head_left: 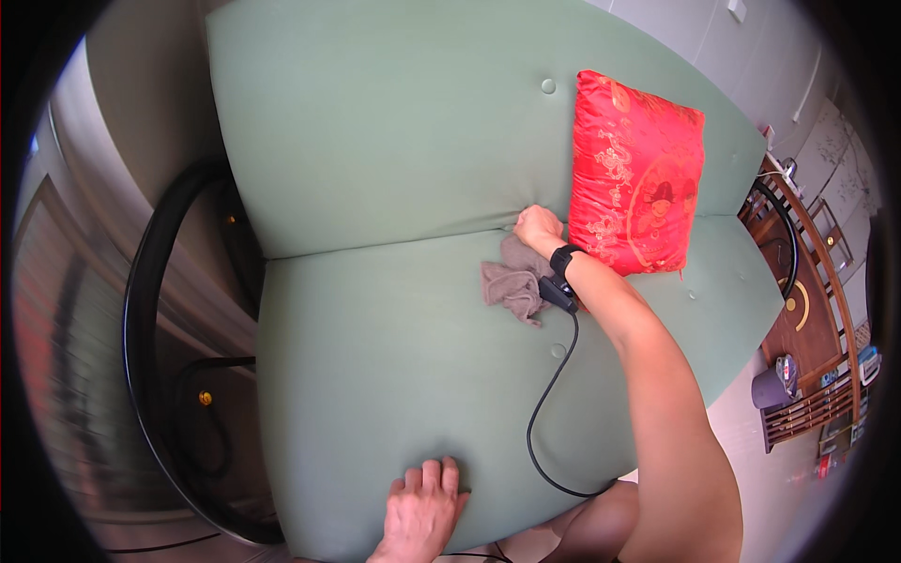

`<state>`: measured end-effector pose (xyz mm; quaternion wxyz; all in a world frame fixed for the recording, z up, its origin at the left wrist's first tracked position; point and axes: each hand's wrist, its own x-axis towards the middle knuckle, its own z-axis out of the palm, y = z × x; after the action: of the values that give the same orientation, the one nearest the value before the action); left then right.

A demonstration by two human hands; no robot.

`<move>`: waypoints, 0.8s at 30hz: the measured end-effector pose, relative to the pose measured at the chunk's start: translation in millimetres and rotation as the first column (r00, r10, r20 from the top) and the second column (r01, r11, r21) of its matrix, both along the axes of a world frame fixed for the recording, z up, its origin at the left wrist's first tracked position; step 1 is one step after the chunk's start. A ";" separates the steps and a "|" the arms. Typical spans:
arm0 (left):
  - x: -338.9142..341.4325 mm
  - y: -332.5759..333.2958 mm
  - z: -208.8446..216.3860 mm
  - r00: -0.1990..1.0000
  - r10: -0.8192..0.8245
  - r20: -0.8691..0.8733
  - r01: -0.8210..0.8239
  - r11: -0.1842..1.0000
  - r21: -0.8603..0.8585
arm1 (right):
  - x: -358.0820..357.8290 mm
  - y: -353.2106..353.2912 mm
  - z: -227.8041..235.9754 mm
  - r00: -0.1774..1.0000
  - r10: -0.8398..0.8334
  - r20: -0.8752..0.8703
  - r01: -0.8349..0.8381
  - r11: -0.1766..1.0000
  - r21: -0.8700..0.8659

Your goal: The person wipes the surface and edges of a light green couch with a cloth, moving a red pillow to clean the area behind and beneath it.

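My right hand [539, 228] reaches to the crease between the seat and the backrest of a pale green sofa [375, 357], closed on a crumpled grey cloth [514, 281] that lies on the seat. A black band with a small device sits on that wrist, and a black cable [544, 403] hangs from it across the seat. My left hand [422, 511] rests flat on the front edge of the seat, fingers spread, holding nothing. A red cushion with gold embroidery [638, 174] leans against the backrest just right of my right hand.
A black curved metal armrest frame [141, 357] runs along the sofa's left side. A dark wooden side table [807, 319] with small items stands to the right on a light tiled floor. My knee [601, 521] shows at the bottom edge.
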<state>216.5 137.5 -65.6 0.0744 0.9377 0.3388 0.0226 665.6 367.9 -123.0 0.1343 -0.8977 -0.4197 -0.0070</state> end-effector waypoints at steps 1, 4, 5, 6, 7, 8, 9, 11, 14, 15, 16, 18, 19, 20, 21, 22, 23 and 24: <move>1.3 1.3 -1.7 0.999 -0.001 0.033 0.000 1.000 0.007 | -2.0 -5.5 5.8 0.999 0.032 -0.044 -0.032 0.999 0.002; -1.6 10.6 -6.1 0.999 -0.024 0.047 0.024 1.000 -0.006 | 8.6 -10.8 -1.5 0.995 0.020 -0.100 -0.015 0.999 0.050; -3.4 13.1 -6.2 0.998 -0.051 0.028 0.051 0.998 -0.024 | 12.4 -13.0 -3.2 0.986 0.026 -0.163 -0.010 0.995 0.097; -4.0 13.7 -5.0 0.999 -0.047 0.027 0.048 0.999 -0.026 | 17.2 -15.0 -5.2 0.980 0.033 -0.198 -0.014 0.995 0.095; -3.9 14.0 -4.7 0.997 -0.055 0.056 0.057 0.997 -0.042 | 23.9 -18.0 -6.6 0.981 0.029 -0.194 -0.011 0.996 0.091; -3.6 14.0 -4.5 0.994 -0.064 0.086 0.069 0.996 -0.059 | 30.9 -20.8 -7.5 0.955 0.076 -0.285 -0.029 0.986 0.166; -3.1 13.9 -4.6 0.993 -0.071 0.092 0.077 0.995 -0.062 | 37.9 -24.9 -8.5 0.921 0.127 -0.368 -0.037 0.969 0.242; -5.7 12.8 -6.3 0.994 -0.041 0.097 0.048 0.996 -0.072 | 23.9 -34.1 2.0 0.849 0.218 -0.481 -0.069 0.949 0.309; -7.3 11.5 -5.8 0.994 -0.039 0.105 0.047 0.996 -0.075 | -2.0 -59.9 39.0 0.640 0.290 -0.712 -0.087 0.948 0.308; -7.0 11.1 -6.1 0.993 -0.043 0.113 0.052 0.996 -0.076 | -4.0 -68.5 45.5 0.647 0.286 -0.707 -0.084 0.948 0.306; -4.7 11.1 -6.7 0.992 -0.056 0.110 0.064 0.995 -0.070 | -1.5 -81.5 53.7 0.568 0.359 -0.740 -0.108 0.924 0.366; -6.9 11.7 -7.5 0.994 -0.053 0.092 0.059 0.996 -0.063 | -20.5 -98.5 75.6 0.442 0.405 -0.800 -0.137 0.912 0.386; -7.5 12.4 -8.0 0.994 -0.054 0.100 0.060 0.996 -0.065 | -26.3 -109.5 86.2 0.445 0.403 -0.800 -0.130 0.913 0.388; -8.5 13.1 -8.1 0.993 -0.053 0.108 0.061 0.996 -0.068 | -30.7 -118.9 94.2 0.436 0.439 -0.786 -0.192 0.898 0.395; -10.2 13.9 -7.8 0.993 -0.059 0.107 0.067 0.996 -0.066 | -33.0 -126.1 99.0 0.425 0.473 -0.772 -0.253 0.881 0.401; -10.4 14.4 -6.5 0.991 -0.058 0.117 0.068 0.995 -0.078 | -27.4 -138.7 106.1 0.407 0.516 -0.753 -0.339 0.851 0.401; -13.0 14.9 -5.1 0.992 -0.043 0.118 0.054 0.995 -0.090 | -31.2 -149.0 115.1 0.405 0.517 -0.754 -0.337 0.851 0.402; -15.1 15.4 -2.9 0.994 -0.023 0.106 0.034 0.994 -0.107 | -37.0 -162.5 127.0 0.385 0.496 -0.779 -0.382 0.853 0.355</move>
<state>201.3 152.9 -68.5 0.1431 0.9345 0.3218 0.0525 628.6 205.4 4.0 0.3702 -0.6297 -0.5198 0.4430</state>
